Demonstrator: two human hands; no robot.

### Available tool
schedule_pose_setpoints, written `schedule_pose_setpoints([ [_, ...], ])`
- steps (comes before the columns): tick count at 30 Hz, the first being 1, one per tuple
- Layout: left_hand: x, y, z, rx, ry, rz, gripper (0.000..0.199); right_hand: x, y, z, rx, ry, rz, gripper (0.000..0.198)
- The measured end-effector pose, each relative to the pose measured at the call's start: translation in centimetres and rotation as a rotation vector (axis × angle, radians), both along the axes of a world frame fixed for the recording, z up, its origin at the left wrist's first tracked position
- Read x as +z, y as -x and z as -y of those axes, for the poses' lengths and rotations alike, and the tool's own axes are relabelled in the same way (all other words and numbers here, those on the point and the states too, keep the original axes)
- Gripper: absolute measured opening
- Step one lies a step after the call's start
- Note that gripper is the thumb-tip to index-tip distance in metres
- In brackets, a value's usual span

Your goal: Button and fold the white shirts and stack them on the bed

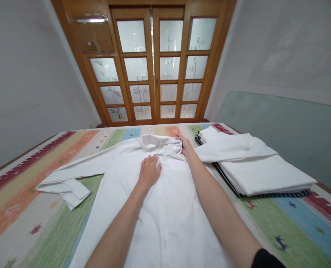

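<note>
A white long-sleeved shirt lies front up, with its collar at the far end and its button placket running toward me. My right hand grips the right side of the collar between thumb and fingers. On the upper chest, just left of the placket, my left hand rests with its fingers lying on the cloth. The left sleeve stretches out to the side, its cuff end bent back toward me. Over a folded stack, the right sleeve is laid out.
Folded white cloth sits on dark striped fabric at the right. Everything rests on a colourful striped cover. Beyond its far edge stand wooden doors with glass panes. A pale green panel leans along the right wall.
</note>
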State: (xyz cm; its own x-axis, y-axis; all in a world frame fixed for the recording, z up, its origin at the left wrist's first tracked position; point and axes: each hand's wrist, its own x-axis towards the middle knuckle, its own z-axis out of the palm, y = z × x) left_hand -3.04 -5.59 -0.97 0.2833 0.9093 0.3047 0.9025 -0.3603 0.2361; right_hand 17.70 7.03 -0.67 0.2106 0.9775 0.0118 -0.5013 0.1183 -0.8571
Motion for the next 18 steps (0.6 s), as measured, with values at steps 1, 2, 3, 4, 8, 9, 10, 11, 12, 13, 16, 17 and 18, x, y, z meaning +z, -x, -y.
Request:
schedule_pose_setpoints([
  [1,0.06,-0.01,0.04,0.001,0.002,-0.001,0.04,0.0,-0.11,0.03,0.022,0.016,-0.007,0.023],
  [2,0.12,-0.02,0.07,0.002,0.003,-0.003,0.04,0.03,-0.2,0.04,0.044,0.032,-0.011,0.025],
  [3,0.18,-0.04,0.1,0.003,0.005,-0.005,0.04,0.07,-0.29,0.03,0.061,0.043,-0.007,0.026],
  [4,0.22,-0.05,0.12,0.004,0.006,-0.007,0.041,0.12,-0.35,0.0,0.067,0.05,0.004,0.027],
  [8,0.23,-0.06,0.12,0.006,0.005,-0.003,0.04,0.19,-0.33,-0.35,0.018,0.064,0.065,0.023],
  [9,0.19,-0.06,0.11,0.005,0.004,-0.002,0.04,0.16,-0.26,-0.46,0.015,0.074,0.071,0.022],
  [10,0.17,-0.06,0.1,0.005,0.003,-0.001,0.04,0.12,-0.19,-0.56,0.017,0.083,0.076,0.02],
  [11,0.15,-0.06,0.11,0.005,0.005,-0.002,0.04,0.08,-0.11,-0.65,0.021,0.089,0.083,0.019],
  [12,0.14,-0.07,0.12,0.006,0.007,-0.003,0.04,0.04,-0.04,-0.72,0.026,0.092,0.09,0.017],
  [13,0.14,-0.09,0.14,0.006,0.01,-0.006,0.041,0.01,0.01,-0.77,0.03,0.092,0.097,0.016],
  [16,0.21,-0.12,0.21,0.009,0.017,-0.011,0.041,-0.01,0.01,-0.79,0.045,0.09,0.103,0.013],
  [17,0.23,-0.13,0.23,0.01,0.014,-0.01,0.041,-0.01,-0.04,-0.77,0.053,0.086,0.103,0.013],
  [18,0.24,-0.13,0.24,0.01,0.009,-0.008,0.04,-0.01,-0.1,-0.76,0.062,0.079,0.104,0.014],
])
